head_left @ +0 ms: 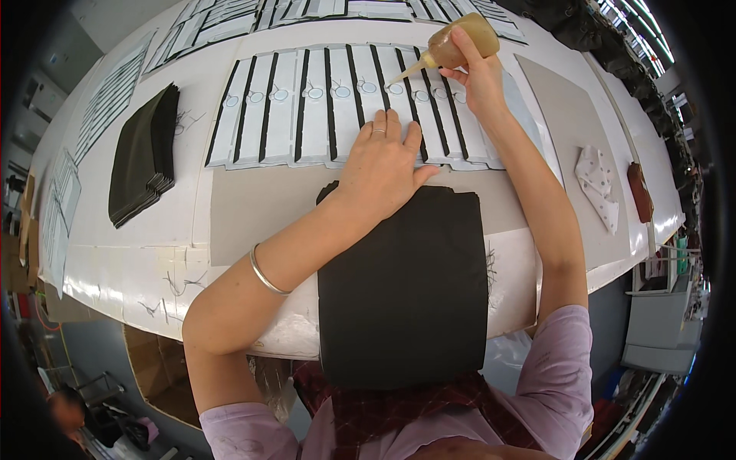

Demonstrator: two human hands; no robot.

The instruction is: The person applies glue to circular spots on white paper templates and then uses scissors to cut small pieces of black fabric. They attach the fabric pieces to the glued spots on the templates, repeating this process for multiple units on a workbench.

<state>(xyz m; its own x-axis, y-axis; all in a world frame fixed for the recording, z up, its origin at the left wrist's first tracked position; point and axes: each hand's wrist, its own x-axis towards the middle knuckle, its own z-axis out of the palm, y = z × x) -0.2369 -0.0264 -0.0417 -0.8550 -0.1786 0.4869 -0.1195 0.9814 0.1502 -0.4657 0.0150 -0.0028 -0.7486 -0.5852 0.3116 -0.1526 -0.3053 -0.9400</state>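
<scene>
Near: black rectangular fabric stack (402, 287) at table edge. Left hand (379, 165), flat, unclenched, pins row of white strips with black bands (337, 103). Far right: right hand (479, 77) clenched around amber squeeze glue bottle (452, 44), nozzle down at ring marks. Gluing underway; next dot likely needs steady nozzle.

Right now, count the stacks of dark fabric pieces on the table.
2. One dark stack lies at the table's left side, apart from both hands. The other dark stack sits at the near edge, under the left hand's forearm. More could be hidden beyond the frame.
</scene>
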